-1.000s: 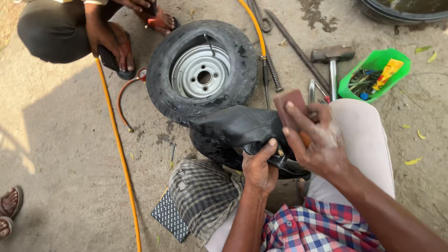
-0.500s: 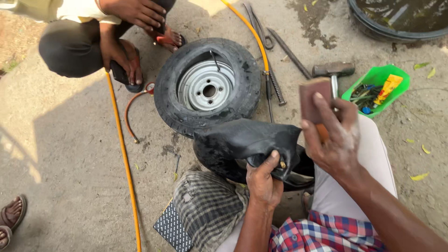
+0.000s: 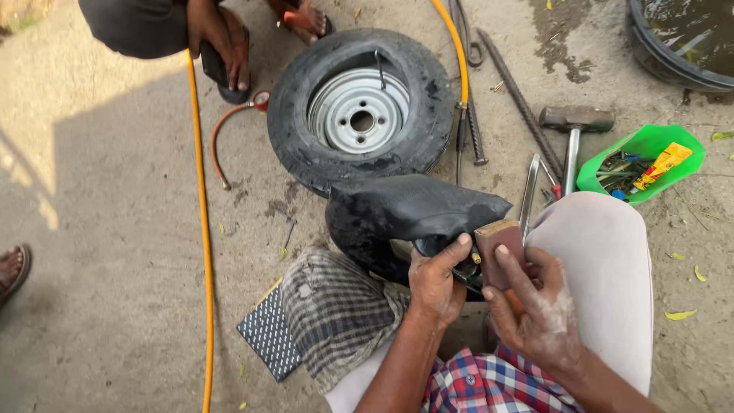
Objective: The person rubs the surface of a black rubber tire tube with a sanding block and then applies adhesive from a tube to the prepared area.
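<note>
A: Left hand clenches the black tube draped over the knee; right hand grips a brown block against it.

B: Risk: the block could skid off the slack rubber onto those fingers.

Hands on black inner tube, brown block

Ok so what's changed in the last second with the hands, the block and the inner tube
The right hand brought the brown block down from chest height to the black inner tube, beside the left hand. The left hand kept its grip on the tube's edge, fingers shifting slightly. The tyre and wheel, yellow hose, hammer and green tray lie as before; only the camera view moved.
</note>
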